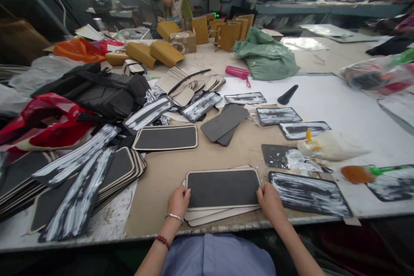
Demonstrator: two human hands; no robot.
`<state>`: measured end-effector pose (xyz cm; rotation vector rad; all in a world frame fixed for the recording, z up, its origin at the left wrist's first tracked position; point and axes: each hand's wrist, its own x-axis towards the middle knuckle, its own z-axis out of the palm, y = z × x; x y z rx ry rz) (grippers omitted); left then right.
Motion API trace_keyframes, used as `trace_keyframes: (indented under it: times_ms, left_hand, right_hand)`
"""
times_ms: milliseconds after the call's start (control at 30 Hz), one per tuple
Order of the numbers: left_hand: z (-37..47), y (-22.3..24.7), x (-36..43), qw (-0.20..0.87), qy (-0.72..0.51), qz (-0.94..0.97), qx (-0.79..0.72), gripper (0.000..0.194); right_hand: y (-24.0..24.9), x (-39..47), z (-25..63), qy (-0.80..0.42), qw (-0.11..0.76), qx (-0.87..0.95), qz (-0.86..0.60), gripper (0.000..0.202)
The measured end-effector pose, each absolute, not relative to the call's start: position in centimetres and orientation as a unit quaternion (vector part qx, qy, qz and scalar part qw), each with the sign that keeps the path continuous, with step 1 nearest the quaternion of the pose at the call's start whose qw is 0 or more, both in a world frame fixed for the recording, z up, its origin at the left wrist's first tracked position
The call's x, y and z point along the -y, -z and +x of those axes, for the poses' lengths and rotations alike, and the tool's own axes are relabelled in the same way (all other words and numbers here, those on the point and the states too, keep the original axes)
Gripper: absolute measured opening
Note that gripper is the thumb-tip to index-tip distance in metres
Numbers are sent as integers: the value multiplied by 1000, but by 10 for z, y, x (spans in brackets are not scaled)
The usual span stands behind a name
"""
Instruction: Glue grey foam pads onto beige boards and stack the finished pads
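Head camera view: a dark panel (223,188) with cream border is being held by two bare hands at the near edge of the worktable (155,220). Its left end is being gripped by the left hand (179,202), with the fingers being closed narrowly. Its right end is being pinched by the right hand (270,202) between thumb and fingers. Under the dark panel, pale sheets (226,216) are being covered in part.

Just to the right of the dark panel, a white-streaked piece (310,193) is being partly hidden by the right hand. Farther right of the panel, a white bag with yellow tip (336,145) and an orange tool with green handle (359,174) are being seen. Well to its left, a stack of bordered pieces (124,168) is being crossed by two streaked strips (80,194). Behind it, two plain dark pieces (223,125) are being laid crosswise, and beyond these, a pink pouch (237,71) and a green sack (267,56) are being seen. Far behind the panel, a green lit sign (215,15) is being shown, too small to be read, and a person (173,2) is being seen near tan boxes (168,54).
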<state>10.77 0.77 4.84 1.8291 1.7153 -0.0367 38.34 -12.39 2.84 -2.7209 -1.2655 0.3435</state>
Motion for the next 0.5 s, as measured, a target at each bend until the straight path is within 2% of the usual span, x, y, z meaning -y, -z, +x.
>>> trace_keyframes:
  times_ms: [500]
  left_hand:
    - [106, -42, -9, 313, 0, 694, -648, 24]
  right_hand:
    - [-39, 118, 377, -132, 24, 382, -915, 10]
